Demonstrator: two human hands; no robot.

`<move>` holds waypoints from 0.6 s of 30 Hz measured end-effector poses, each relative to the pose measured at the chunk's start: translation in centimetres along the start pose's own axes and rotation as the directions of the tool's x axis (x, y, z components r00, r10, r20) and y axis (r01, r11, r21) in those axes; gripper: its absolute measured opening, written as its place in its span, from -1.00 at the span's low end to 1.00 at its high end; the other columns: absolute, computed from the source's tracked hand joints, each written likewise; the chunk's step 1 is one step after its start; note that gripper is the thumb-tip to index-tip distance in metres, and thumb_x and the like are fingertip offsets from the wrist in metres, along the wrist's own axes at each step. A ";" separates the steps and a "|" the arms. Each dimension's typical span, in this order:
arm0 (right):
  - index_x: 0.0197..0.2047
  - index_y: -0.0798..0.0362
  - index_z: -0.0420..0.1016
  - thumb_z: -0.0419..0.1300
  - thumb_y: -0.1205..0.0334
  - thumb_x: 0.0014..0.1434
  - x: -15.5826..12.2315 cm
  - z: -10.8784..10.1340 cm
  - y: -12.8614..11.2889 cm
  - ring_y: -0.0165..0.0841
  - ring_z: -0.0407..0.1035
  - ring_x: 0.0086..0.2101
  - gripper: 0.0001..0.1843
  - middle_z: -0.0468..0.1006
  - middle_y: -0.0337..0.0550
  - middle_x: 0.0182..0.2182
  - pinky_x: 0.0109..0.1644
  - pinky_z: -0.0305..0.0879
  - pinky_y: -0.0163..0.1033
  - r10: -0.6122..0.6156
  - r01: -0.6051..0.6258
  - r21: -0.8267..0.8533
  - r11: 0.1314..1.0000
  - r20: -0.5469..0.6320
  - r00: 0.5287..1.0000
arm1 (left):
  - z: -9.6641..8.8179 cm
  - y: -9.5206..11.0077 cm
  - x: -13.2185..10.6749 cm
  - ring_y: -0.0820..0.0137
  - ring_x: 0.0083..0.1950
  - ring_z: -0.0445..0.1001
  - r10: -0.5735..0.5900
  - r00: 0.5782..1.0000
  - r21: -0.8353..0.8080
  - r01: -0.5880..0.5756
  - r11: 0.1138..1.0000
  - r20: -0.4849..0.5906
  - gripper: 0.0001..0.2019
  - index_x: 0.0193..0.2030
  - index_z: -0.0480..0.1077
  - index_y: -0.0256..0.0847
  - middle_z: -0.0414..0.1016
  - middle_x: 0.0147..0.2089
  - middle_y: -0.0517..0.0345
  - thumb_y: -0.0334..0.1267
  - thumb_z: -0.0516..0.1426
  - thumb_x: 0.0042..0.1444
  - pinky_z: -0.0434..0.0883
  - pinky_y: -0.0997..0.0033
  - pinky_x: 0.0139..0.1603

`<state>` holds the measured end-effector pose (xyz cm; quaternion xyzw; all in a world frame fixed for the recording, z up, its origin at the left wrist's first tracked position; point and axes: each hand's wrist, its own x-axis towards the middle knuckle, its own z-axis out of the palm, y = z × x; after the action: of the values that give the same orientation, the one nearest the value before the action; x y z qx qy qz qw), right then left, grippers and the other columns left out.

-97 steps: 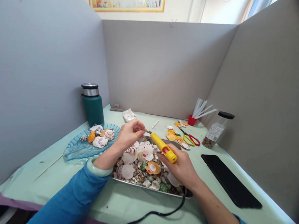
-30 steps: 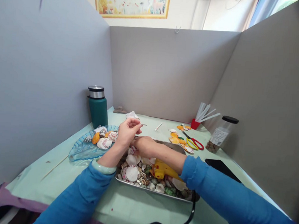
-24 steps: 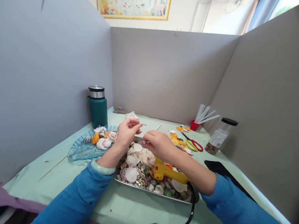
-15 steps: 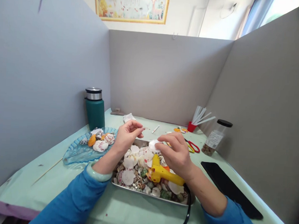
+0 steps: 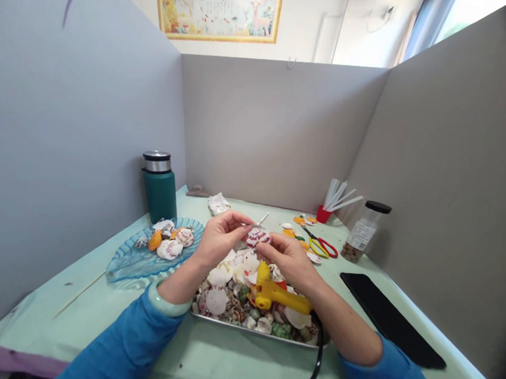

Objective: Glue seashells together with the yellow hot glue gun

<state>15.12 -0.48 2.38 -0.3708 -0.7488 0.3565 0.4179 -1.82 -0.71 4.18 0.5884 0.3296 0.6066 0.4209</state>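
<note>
Over the far edge of the shell tray, my right hand (image 5: 289, 256) pinches a scallop shell (image 5: 257, 238) with purple and white ribs. At the shell's upper left is my left hand (image 5: 224, 236), thumb and fingertips pressed together on something small and thin that I cannot make out. Whether those fingertips also touch the shell is unclear. Below both hands, a yellow glue gun (image 5: 272, 293) lies on the heap of shells in the metal tray (image 5: 253, 329), its black cord running off the front.
At left are a blue glass plate (image 5: 123, 267) of shells, a green flask (image 5: 161, 192) and a thin stick (image 5: 79, 294). Scissors (image 5: 324, 248), orange shells (image 5: 305, 220), a red cup (image 5: 324, 215) of glue sticks, a jar (image 5: 364, 233) and a black slab (image 5: 391, 318) lie right.
My hands have come together. The shell in my right hand has turned from its white side to its purple-ribbed side. My left hand has moved right, up to the shell.
</note>
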 end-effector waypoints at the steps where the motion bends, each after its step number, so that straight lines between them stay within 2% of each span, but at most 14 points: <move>1: -0.41 0.11 0.42 0.11 0.01 0.12 0.0 -0.1 0.0 -0.48 0.21 -0.52 -0.69 0.37 -0.27 -0.56 -0.44 0.12 -0.37 0.002 -0.002 0.021 1.000 0.004 1.000 | 0.0 -0.1 0.0 0.48 -0.44 0.43 -0.001 1.000 -0.006 0.001 1.000 0.011 -0.84 -0.36 0.43 -0.28 0.49 -0.41 0.15 -0.27 0.24 -0.10 0.42 0.50 -0.44; 10: -0.41 0.11 0.44 0.11 0.00 0.13 -0.2 0.0 -0.2 -0.48 0.21 -0.53 -0.67 0.41 -0.25 -0.55 -0.42 0.13 -0.36 0.030 -0.029 0.092 0.995 -0.015 0.999 | 0.3 -0.2 -0.1 0.44 -0.41 0.47 -0.029 0.999 0.003 0.028 1.000 0.019 -0.84 -0.39 0.42 -0.30 0.51 -0.40 0.10 -0.26 0.24 -0.11 0.43 0.48 -0.43; 18: -0.46 0.13 0.42 0.13 0.02 0.10 -0.2 -0.2 0.1 -0.49 0.21 -0.53 -0.68 0.43 -0.25 -0.56 -0.43 0.14 -0.37 0.080 -0.080 0.108 0.991 0.005 0.997 | 0.1 -0.5 0.2 0.45 -0.40 0.45 -0.058 0.994 0.019 0.056 0.998 0.091 -0.82 -0.36 0.42 -0.29 0.50 -0.40 0.12 -0.27 0.25 -0.12 0.41 0.51 -0.42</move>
<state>15.40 -0.53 2.27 -0.3772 -0.7129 0.4132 0.4227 -1.60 -0.36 3.82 0.6092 0.3315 0.5643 0.4478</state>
